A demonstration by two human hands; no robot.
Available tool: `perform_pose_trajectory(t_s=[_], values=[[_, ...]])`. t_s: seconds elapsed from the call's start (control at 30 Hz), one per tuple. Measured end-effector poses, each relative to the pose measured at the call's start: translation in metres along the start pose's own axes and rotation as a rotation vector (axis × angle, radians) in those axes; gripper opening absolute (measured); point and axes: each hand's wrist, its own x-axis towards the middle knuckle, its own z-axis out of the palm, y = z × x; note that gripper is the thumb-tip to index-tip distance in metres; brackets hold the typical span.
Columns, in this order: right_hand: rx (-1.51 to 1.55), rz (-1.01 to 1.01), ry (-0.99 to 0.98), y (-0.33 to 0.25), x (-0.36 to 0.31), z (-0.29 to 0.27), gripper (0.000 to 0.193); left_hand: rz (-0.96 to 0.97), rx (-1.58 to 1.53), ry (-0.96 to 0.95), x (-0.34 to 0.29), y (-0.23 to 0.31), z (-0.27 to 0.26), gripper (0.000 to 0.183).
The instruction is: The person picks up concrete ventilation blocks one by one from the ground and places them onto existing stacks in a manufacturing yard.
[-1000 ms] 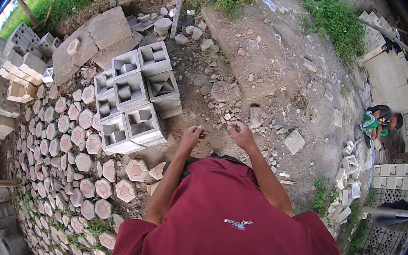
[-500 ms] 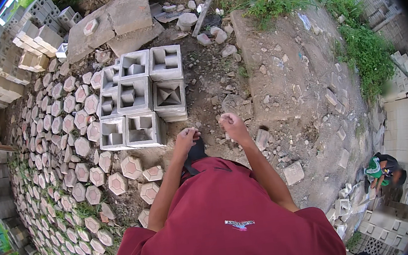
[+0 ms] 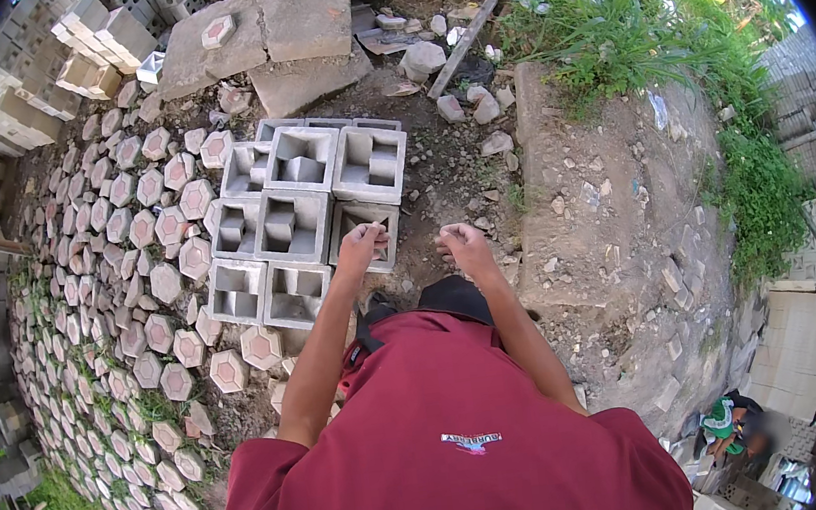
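My left hand point(image 3: 363, 249) hangs with its fingers curled in, seen just over the near right block of a cluster of hollow concrete blocks point(image 3: 293, 221). Nothing shows in its grasp, and I cannot tell if it touches that block. To the right of the cluster, my right hand point(image 3: 464, 246) is held above the dirt, fingers bent and drawn together, also with nothing visible in it. The grey blocks stand close together with their cavities facing up, some set higher than others.
Hexagonal pavers point(image 3: 229, 370) cover the ground to the left. Broken concrete slabs point(image 3: 306, 20) lie beyond the blocks, with a plank point(image 3: 465, 45) to their right. A raised dirt-covered slab point(image 3: 614, 211) runs along the right. Another person point(image 3: 734, 424) is at the lower right.
The view has shifted, and the block cluster now sits nearer my hands. My left hand now overlaps the near right block in view. Both hands stay curled.
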Motion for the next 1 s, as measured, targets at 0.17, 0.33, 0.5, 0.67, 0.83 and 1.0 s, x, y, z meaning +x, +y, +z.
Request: perform_pose_trajectory(t_s=[0.17,0.33,0.5,0.67,0.83,1.0], values=[[-0.096,0.093,-0.152,-0.016,0.054,0.013,0.023,-0.059,-0.169,0.142,0.014,-0.013,-0.024,0.034],[-0.192,0.135,-0.361,-0.035,0.132,0.032,0.021,-0.14,-0.384,0.338,0.039,-0.039,-0.018,0.038],[-0.363,0.176,-0.545,-0.05,0.231,0.033,0.022,-0.187,-0.746,0.449,0.109,-0.049,-0.004,0.048],[-0.456,0.302,-0.699,-0.061,0.342,0.04,0.028,-0.254,-1.004,0.656,0.178,-0.072,0.016,0.054],[-0.545,0.426,-0.715,-0.033,0.459,0.058,0.024,-0.405,-1.023,0.805,0.226,-0.099,0.03,0.058],[-0.865,-0.067,-0.697,0.007,0.543,0.101,0.028,-0.361,-0.947,1.079,0.251,-0.115,0.036,0.041]])
